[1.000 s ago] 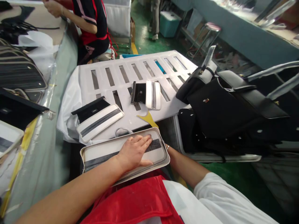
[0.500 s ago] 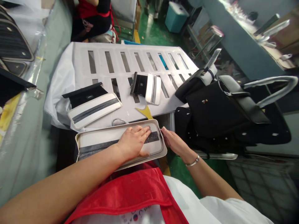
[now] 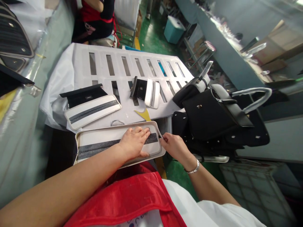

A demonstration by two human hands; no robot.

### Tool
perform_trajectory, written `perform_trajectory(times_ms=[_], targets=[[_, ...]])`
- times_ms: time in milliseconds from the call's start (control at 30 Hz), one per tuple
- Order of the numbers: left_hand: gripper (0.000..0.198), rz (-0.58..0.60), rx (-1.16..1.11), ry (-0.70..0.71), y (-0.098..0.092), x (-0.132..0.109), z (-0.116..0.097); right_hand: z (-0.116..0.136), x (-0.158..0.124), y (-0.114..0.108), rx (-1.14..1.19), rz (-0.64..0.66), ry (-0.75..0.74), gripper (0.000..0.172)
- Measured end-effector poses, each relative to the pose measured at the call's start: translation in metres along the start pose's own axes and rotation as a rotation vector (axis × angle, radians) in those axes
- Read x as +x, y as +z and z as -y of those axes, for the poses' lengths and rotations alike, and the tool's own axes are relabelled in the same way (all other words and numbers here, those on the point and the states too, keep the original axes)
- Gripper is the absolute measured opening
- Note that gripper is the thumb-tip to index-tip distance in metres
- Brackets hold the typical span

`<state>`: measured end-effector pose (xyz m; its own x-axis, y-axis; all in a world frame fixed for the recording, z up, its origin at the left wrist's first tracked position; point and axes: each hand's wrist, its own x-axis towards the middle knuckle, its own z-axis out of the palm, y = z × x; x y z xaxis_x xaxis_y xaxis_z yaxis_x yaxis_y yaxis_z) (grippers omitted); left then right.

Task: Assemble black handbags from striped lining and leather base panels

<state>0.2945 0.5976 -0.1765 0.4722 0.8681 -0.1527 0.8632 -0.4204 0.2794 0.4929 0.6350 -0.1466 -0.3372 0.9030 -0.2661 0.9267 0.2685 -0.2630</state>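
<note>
A long white bag piece (image 3: 99, 138) with a dark grey stripe and a raised rim lies in front of me, close to the red apron. Palm down, my left hand (image 3: 134, 142) rests flat on its inner face, fingers stretched out. My right hand (image 3: 174, 145) pinches the rim at the piece's right end, where a small dark part shows at the fingertips. I cannot make out that part. Behind the piece, a yellow forked tool (image 3: 145, 114) lies at the table edge, partly covered by the rim.
On the white slotted table (image 3: 80, 63) lie a larger black-and-white bag piece (image 3: 93, 110) and a smaller one (image 3: 151, 94). Black handbags (image 3: 203, 110) stand at the right. A grey bench (image 3: 50, 60) runs along the left, and a person (image 3: 97, 19) sits at the back.
My right hand has closed from straight fingers beside the rim to a pinch on it. My left hand stays flat on the bag piece. The view has shifted slightly.
</note>
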Motion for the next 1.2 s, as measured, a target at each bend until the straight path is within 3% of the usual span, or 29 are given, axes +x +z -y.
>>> perform_trajectory(times_ms=[367, 600, 867, 1200], targets=[[0.082, -0.007, -0.015, 0.013, -0.003, -0.002, 0.000, -0.004, -0.007, 0.023, -0.090, -0.172, -0.077, 0.027], [0.081, 0.028, -0.015, 0.010, -0.006, -0.001, -0.002, -0.005, -0.006, 0.037, 0.022, -0.257, -0.039, 0.027], [0.080, 0.016, 0.002, 0.013, -0.007, -0.002, -0.003, -0.004, -0.004, 0.046, 0.109, -0.298, -0.015, 0.026], [0.082, 0.029, 0.007, 0.008, -0.006, -0.002, -0.004, -0.004, -0.007, 0.042, 0.231, -0.260, -0.006, 0.026]])
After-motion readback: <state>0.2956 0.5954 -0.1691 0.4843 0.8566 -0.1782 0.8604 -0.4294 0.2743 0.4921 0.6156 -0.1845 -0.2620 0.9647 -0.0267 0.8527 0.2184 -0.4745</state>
